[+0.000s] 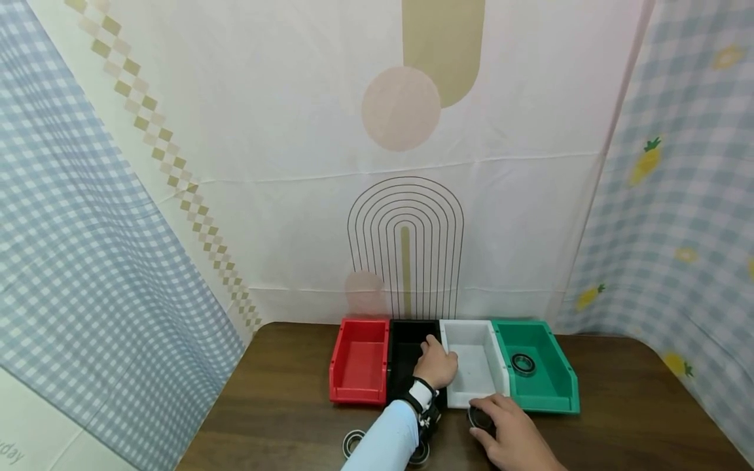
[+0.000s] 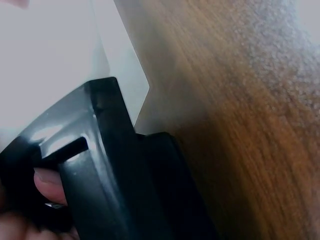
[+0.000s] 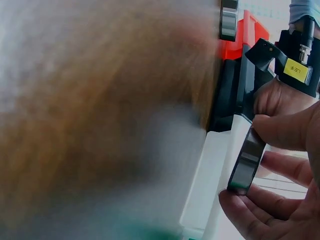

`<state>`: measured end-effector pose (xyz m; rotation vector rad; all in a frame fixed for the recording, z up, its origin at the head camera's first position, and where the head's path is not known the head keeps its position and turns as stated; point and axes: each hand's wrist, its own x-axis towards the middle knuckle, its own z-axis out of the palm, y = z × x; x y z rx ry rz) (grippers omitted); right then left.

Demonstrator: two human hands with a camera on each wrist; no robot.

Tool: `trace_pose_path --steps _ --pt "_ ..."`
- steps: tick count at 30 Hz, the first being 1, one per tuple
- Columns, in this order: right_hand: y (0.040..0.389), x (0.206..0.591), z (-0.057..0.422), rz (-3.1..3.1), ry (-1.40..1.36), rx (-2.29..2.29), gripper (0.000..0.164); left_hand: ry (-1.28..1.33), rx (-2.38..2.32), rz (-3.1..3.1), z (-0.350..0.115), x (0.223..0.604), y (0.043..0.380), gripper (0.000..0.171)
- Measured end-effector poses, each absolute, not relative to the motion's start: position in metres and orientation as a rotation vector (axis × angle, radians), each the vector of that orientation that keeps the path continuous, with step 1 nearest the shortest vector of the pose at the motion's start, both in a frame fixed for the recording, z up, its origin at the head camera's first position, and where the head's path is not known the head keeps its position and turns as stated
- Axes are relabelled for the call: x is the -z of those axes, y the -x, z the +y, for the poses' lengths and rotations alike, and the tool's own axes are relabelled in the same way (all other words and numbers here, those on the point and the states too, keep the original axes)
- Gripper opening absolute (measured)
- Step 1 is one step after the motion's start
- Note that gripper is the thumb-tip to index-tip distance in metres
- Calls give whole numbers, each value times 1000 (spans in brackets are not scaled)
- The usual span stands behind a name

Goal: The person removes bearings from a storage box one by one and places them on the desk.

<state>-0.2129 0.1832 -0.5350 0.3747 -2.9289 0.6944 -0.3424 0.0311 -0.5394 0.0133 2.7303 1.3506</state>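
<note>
The right fingers (image 3: 242,215) pinch a dark-rimmed bearing (image 3: 247,162)

It looks to me like a small sorting nook screened off with cloth, though whether inside a home or a workshop I can't tell. A pale printed sheet (image 1: 283,216) hangs along the table's (image 1: 277,386) far edge, blue gingham (image 1: 118,229) by the left edge, pineapple-dotted check (image 1: 671,222) by the right. Coloured parts bins (image 1: 474,369) and steel bearings (image 1: 523,373) suggest bench work.
</note>
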Motion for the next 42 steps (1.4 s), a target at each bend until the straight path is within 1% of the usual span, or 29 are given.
trace_pose_path --steps 7,17,22,25,29,34,42 --pt "214 535 184 -2996 -388 -710 40 -54 -1381 2722 30 539 341 76" --pt "225 542 192 -3120 -599 -761 39 -27 -1381 2709 30 536 339 76" --pt "226 543 191 -3144 -626 -745 39 -61 -1401 2734 30 550 345 75" --pt "226 541 190 -3150 -623 -695 37 -62 -1410 2724 30 551 346 75" --pt "226 537 186 -3197 -589 -613 35 -26 -1424 2695 30 541 343 77" --pt "227 532 178 -3276 -541 -543 32 2 -1373 2720 30 544 345 77" --pt "228 532 179 -3236 -631 -504 30 1 -1385 2706 31 545 346 78"
